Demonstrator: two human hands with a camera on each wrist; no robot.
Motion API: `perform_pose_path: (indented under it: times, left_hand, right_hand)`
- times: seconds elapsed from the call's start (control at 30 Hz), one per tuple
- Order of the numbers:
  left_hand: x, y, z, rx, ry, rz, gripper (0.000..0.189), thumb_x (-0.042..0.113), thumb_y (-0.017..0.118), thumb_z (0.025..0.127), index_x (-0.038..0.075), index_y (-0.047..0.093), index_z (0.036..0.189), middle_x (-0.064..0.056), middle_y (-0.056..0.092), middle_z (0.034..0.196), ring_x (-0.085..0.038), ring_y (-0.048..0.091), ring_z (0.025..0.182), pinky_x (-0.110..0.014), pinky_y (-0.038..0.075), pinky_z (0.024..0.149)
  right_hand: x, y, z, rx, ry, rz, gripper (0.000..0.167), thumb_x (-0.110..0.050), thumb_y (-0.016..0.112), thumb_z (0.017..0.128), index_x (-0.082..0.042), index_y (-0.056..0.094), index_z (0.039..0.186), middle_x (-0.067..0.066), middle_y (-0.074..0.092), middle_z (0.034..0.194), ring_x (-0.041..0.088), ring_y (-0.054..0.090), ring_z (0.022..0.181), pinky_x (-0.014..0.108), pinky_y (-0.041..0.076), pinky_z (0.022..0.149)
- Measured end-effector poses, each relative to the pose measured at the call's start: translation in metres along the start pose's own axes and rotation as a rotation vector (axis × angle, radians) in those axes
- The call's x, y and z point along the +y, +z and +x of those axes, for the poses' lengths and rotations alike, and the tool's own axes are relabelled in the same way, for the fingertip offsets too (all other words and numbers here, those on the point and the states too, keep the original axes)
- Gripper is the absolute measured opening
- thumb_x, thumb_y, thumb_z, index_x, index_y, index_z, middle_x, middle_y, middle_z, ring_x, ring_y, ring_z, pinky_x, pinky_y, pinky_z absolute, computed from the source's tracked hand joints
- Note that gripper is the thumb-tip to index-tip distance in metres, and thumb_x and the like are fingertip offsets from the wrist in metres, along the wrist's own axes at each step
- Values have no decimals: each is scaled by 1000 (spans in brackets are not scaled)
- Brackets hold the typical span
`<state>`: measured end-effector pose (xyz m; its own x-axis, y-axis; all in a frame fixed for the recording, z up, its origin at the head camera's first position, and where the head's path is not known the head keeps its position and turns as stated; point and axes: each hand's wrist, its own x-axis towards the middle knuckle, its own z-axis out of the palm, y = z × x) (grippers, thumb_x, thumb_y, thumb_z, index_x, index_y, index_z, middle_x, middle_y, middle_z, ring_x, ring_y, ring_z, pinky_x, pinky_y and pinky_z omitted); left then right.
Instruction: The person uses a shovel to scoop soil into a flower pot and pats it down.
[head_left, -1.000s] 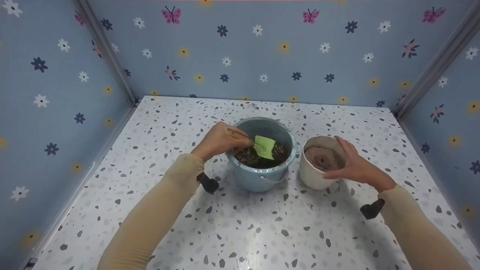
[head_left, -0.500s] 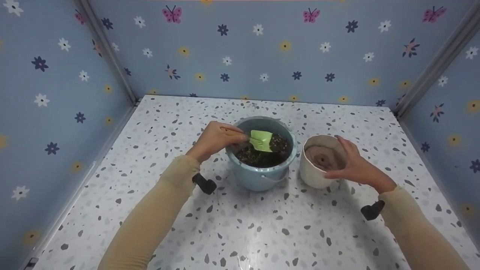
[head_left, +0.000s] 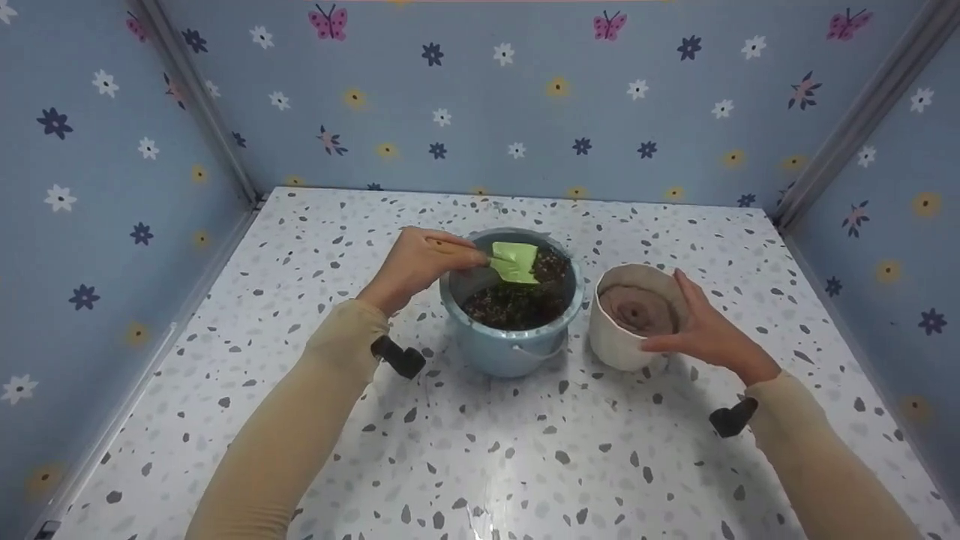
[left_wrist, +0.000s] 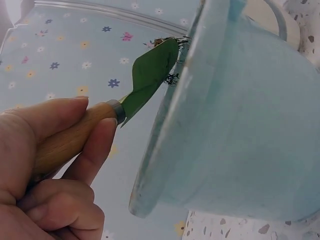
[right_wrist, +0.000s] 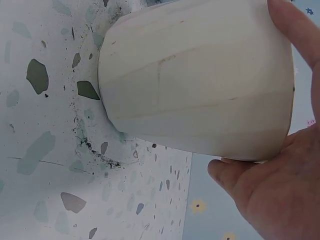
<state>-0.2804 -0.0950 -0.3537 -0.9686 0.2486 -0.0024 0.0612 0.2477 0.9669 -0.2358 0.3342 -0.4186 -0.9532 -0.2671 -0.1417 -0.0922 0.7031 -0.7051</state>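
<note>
My left hand (head_left: 416,262) grips a small hand trowel by its wooden handle (left_wrist: 70,137), thumb and index finger near the metal collar. The trowel's green blade (head_left: 516,262) is over the light blue bucket (head_left: 491,352), above dark soil (head_left: 517,306). In the left wrist view, bits of soil and fibre show at the blade's tip, close to the bucket rim. To the right stands a white faceted flower pot (head_left: 615,343) with a brown, ringed inside. My right hand (head_left: 709,330) holds this pot by the rim, thumb at the near side and fingers at the far side.
The bucket and pot stand side by side on a white speckled tabletop (head_left: 480,450). Blue flowered panels (head_left: 480,97) enclose the back and both sides. Dark crumbs (right_wrist: 95,152) lie around the pot's base, and the bucket's handle (head_left: 540,351) hangs at its front.
The trowel blade has risen from the soil toward the back of the bucket and turned flatter, with my left hand moving up and left. My right hand stays on the pot; the head view shifted slightly.
</note>
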Motion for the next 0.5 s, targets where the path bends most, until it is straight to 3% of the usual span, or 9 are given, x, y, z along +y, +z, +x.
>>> perform_pose_path:
  times: [0.2,0.4,0.5]
  left_hand:
    - [12,15,9,-17,15,-5,35,35,87,76,12,79,101,-1,75,99,-20,70,91,-33,50,91]
    - [20,32,20,-20,19,-13,40,37,89,73,12,78,103,1,75,101,-14,66,101,-31,45,96]
    - [23,46,26,-41,33,-53,41,33,89,74,8,77,105,-1,75,101,-18,67,100,-32,47,96]
  right_hand:
    - [6,0,-2,12,13,8,132,-44,84,77,-13,-17,156,18,-11,163,44,-1,147,69,13,110]
    - [8,2,-2,26,3,16,133,-44,85,77,-14,-18,156,18,-11,163,44,-1,147,68,13,111]
    - [9,4,-1,22,12,39,133,-41,85,77,-14,-19,155,17,-12,163,43,-1,147,67,14,111]
